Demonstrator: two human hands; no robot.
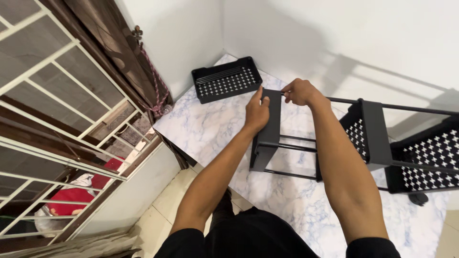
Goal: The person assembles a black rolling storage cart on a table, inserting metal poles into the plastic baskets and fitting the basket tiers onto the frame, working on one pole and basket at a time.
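Note:
A black metal rack lies on its side on a marble-patterned table (210, 129). Its flat end panel (267, 138) stands upright in the middle, joined by thin rods (291, 143) to perforated shelf baskets (430, 157) at the right. My left hand (256, 112) presses against the top of the end panel, fingers on its left face. My right hand (299, 91) pinches the top end of a long rod (397, 106) where it meets the panel's upper edge. A separate black perforated basket (227, 79) lies at the table's far corner.
White walls close the corner behind the table. A window with a white grille (52, 119) and a dark wooden frame fills the left. A small black caster wheel (419, 198) lies on the table at the right. Tiled floor (167, 200) shows below the table's edge.

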